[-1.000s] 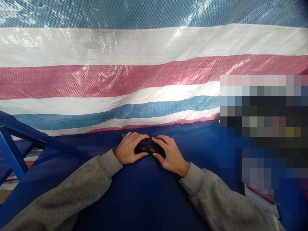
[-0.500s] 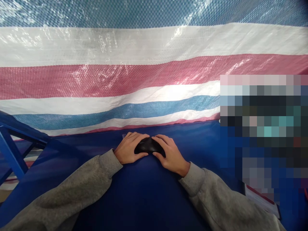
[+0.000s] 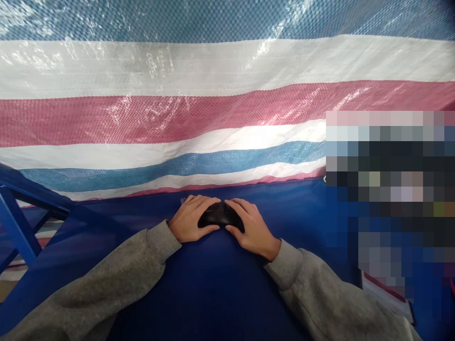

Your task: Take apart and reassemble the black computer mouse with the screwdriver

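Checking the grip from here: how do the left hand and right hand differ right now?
The left hand lies flatter, its fingers running sideways over the left end of the black object, while the right hand angles more steeply over the right end. The right wrist sits lower in view than the left wrist. Both hands cup the object from above, thumbs along its near edge, and both come from grey sleeves.

Blue glossy desk (image 3: 209,293), runs back to the striped tarp. Black curved object (image 3: 220,214) sits mid-desk near the back edge, mostly covered from above. White card with red edge (image 3: 386,294) lies front right, partly blurred. Anything further right is unreadable.
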Motion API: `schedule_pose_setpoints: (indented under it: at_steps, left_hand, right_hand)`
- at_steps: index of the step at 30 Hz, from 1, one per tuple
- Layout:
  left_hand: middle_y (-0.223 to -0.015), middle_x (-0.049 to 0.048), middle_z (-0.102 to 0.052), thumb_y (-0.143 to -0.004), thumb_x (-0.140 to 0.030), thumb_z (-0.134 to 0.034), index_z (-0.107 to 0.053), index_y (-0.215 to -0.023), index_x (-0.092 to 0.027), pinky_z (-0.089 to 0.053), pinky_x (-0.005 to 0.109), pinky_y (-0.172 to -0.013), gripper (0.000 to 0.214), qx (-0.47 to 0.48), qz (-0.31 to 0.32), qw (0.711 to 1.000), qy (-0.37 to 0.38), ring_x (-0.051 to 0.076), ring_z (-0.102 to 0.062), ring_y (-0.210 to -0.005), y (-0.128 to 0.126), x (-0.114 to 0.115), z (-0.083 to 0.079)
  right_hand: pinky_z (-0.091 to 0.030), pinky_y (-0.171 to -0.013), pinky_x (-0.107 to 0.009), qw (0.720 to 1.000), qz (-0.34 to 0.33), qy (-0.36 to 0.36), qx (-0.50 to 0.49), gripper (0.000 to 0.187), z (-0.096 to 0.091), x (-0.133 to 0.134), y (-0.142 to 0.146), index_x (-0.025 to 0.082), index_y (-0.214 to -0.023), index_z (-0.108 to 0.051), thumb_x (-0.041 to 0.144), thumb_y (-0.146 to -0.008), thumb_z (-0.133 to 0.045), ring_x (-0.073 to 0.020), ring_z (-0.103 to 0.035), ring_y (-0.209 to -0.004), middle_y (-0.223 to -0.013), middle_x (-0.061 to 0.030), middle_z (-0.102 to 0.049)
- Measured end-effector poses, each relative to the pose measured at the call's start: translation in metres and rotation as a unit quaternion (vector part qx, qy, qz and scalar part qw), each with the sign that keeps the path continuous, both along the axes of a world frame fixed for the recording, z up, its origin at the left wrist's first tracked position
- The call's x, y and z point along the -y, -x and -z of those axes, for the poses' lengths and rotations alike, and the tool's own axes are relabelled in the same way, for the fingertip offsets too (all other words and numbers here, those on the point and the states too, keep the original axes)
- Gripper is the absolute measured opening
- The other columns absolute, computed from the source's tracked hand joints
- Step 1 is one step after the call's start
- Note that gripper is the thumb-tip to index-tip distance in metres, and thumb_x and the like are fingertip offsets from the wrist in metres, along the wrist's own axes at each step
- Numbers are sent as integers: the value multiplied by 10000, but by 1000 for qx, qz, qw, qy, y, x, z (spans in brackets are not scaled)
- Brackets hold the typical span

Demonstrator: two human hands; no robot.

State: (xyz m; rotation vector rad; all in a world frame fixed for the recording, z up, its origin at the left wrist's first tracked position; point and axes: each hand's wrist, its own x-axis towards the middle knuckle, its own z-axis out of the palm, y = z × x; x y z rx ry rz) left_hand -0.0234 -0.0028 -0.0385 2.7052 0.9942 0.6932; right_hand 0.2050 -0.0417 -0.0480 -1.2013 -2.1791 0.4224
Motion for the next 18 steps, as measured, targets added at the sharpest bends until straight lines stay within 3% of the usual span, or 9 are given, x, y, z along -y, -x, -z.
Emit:
schedule_pose_setpoints:
  at_steps: [9,18]
  left_hand:
    - [-1139,108,-681,-828,-504,-643,-565,-1239,-194,-441,419,-872,521,8,5,1000,-20,272,-624,-1024,1,-1,3]
    - [-1124,104,-694,-832,-522,-649,-588,-1274,-210,-456,409,-868,544,25,13,998,-54,254,-642,-1011,3,-4,10]
  right_hand:
    - [-431,-1008,-504,1000,8,-7,-6,512,3,0,-1,172,-1346,-475,273,-859,-596,-304,-527,-1195,-1285,-146,-574]
    - [-445,-1049,-502,999,-2,11,-39,613,6,0,-1,227,-1398,-427,167,-813,-599,-291,-501,-1234,-1357,-124,-475]
